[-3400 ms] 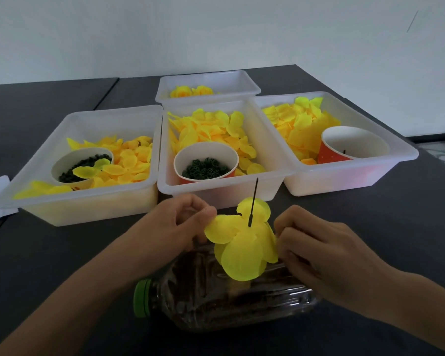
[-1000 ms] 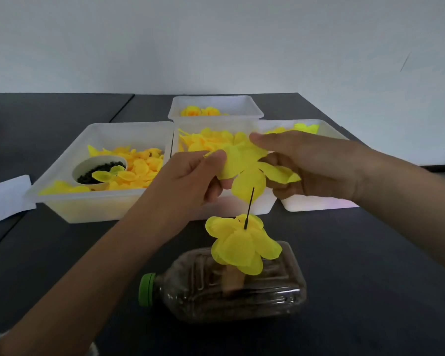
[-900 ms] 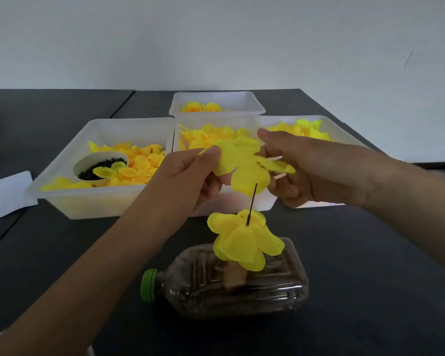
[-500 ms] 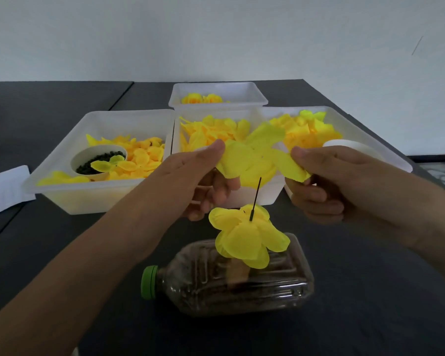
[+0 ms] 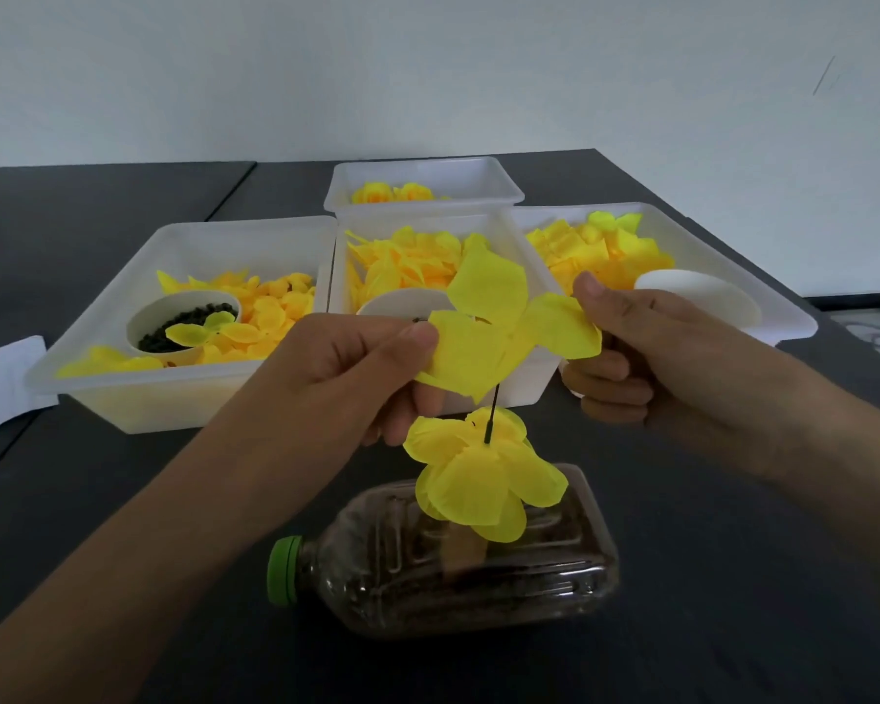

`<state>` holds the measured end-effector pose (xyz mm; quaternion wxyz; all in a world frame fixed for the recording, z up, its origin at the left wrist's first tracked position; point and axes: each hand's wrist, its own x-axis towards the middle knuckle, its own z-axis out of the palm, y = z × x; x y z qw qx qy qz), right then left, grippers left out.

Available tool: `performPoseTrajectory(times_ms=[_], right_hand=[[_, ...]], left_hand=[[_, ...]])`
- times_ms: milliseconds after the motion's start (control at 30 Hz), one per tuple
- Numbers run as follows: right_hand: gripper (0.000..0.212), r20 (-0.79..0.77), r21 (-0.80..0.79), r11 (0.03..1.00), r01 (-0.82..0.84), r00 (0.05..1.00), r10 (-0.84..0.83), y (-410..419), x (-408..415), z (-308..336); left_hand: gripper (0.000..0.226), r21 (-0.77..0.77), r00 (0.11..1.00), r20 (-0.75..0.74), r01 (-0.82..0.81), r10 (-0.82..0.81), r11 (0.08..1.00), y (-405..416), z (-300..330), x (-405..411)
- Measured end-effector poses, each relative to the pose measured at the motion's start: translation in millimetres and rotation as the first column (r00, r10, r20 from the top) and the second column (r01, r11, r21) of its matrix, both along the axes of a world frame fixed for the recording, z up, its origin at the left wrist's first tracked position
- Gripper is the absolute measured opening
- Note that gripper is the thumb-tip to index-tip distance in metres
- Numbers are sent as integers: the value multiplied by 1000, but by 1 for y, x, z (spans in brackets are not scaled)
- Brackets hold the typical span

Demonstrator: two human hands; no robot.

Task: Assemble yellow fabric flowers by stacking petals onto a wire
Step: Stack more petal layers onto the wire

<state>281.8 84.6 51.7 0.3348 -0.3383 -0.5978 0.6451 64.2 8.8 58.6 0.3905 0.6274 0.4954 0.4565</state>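
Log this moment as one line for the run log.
step: threading petal layer onto wire | left hand: pinching it | right hand: pinching it | stacked petals: on wire above bottle

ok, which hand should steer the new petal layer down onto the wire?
Left, probably. The left hand pinches the petal layer right above the wire; the right hand only holds its far petal tip, further off.

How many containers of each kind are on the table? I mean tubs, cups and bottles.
White plastic tubs: 4
Paper cups: 3
Plastic bottle: 1
Total: 8
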Motion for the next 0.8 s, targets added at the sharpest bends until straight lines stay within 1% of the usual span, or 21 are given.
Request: performPoseTrajectory(times_ms=[67,133,200,267,367,500,567,667,800], right_hand=[[44,-49,24,999,-44,998,45,1,2,2],[47,-99,48,993,-111,988,115,2,4,9],[51,-131,75,980,-183,973,192,3,8,17],[52,-139,88,968,-235,959,246,5,9,20],[47,-73,23,982,-188,979,189,6,8,12],[37,47,-79,990,-113,992,117,4,6,-4],[36,86,-105,990,-97,991,106,2,5,-9],[35,90,-112,990,-91,991,101,1,3,-11],[33,50,-106,992,-71,996,77,2,3,-7]], left_hand=[[45,21,998,52,29,-30,999,-1,4,-1],[39,28,989,112,93,-96,995,-3,9,-3],[39,9,975,170,141,-140,990,-3,12,-6],[40,-11,971,193,146,-142,989,-1,12,-8],[38,-43,988,123,104,-98,994,2,8,-7],[46,-133,999,4,37,-37,990,5,-1,-7],[42,-149,999,-31,31,-36,988,6,-3,-8],[41,-149,997,-55,42,-51,988,7,-5,-9],[40,-119,997,-50,51,-58,992,8,-3,-9]])
